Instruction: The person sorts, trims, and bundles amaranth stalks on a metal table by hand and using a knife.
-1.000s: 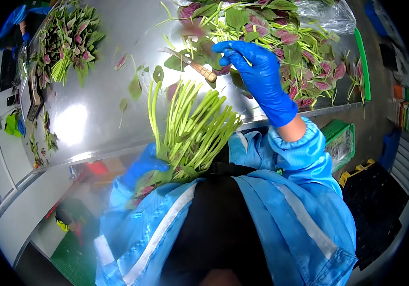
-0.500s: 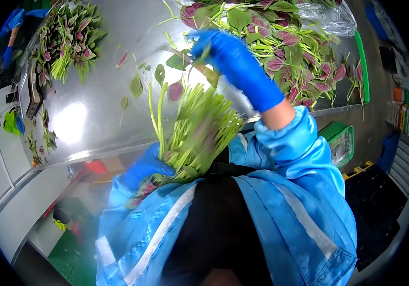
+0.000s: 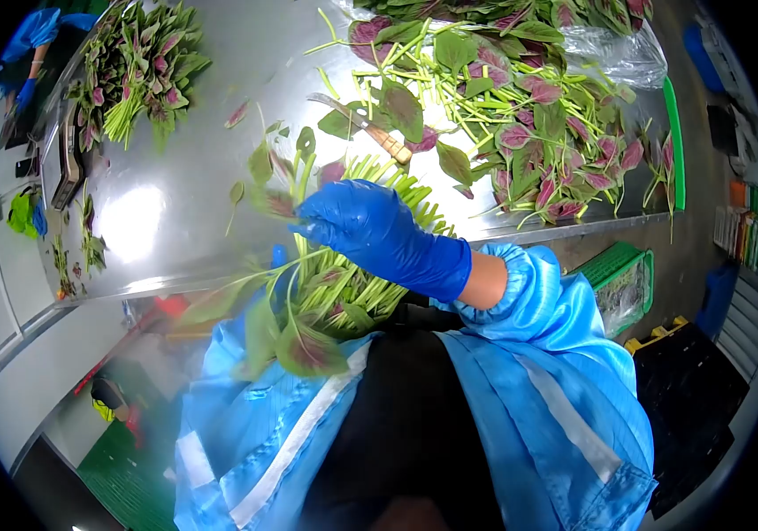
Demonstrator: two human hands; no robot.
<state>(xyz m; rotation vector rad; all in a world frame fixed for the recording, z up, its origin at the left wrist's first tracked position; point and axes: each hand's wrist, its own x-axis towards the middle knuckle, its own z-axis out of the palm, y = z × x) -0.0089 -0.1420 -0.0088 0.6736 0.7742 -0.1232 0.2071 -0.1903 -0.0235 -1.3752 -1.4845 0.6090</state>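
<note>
My left hand [image 3: 283, 281], gloved in blue, is wrapped round a bunch of leafy stems [image 3: 352, 283] at my chest, partly hidden by leaves. The cut stem ends point up toward the table. Over the bunch, my right hand [image 3: 344, 217], also in a blue glove, is closed at the fingertips on a stem with green and purple leaves; some of these leaves are blurred. A curved knife with a wooden handle [image 3: 385, 142] lies on the metal table [image 3: 211, 190] beyond my right hand, among loose leaves.
A heap of red-green leafy stems [image 3: 529, 133] covers the table's right part, beside a clear plastic bag [image 3: 613, 55]. A bundle of greens [image 3: 145, 75] lies at the far left. A green crate [image 3: 613, 283] stands below the table's right edge. Another person's arm [image 3: 34, 66] shows top left.
My right hand has come from the knife area back toward me, over the held bunch, and now has a leafy stem. My left hand still holds the bunch near my chest.
</note>
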